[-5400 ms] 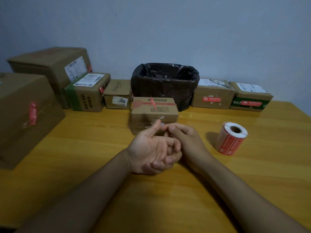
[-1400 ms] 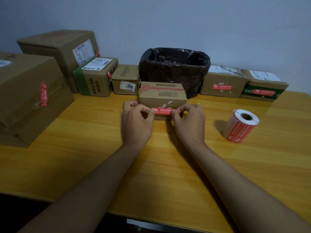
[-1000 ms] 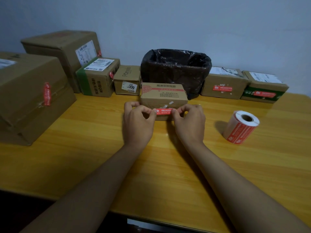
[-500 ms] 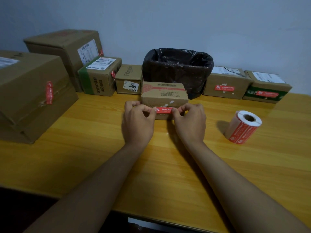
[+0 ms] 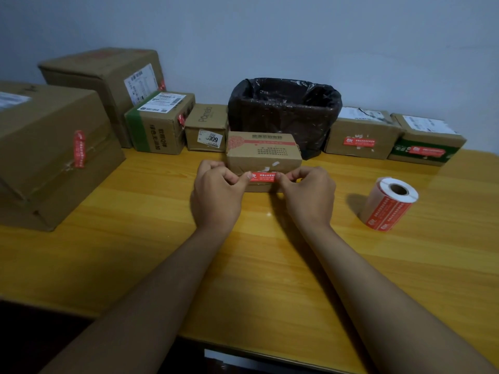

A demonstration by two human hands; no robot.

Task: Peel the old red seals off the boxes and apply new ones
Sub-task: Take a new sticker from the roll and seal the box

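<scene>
A small cardboard box (image 5: 263,152) stands in the middle of the wooden table (image 5: 135,238). A new red seal (image 5: 263,176) lies stretched across its near face. My left hand (image 5: 216,197) pinches the seal's left end and my right hand (image 5: 307,197) pinches its right end, both with fingers curled. A roll of red seals (image 5: 387,203) lies on its side to the right of my right hand.
A bin lined with a black bag (image 5: 283,112) stands behind the small box. Several cardboard boxes line the wall: two with red seals at right (image 5: 360,136) (image 5: 426,143), a large one with a crumpled red seal at far left (image 5: 48,147).
Earlier my hands were together nearer to me, above the table. They have since moved forward and hold the red seal against the box's near face; over the last second they barely moved.
</scene>
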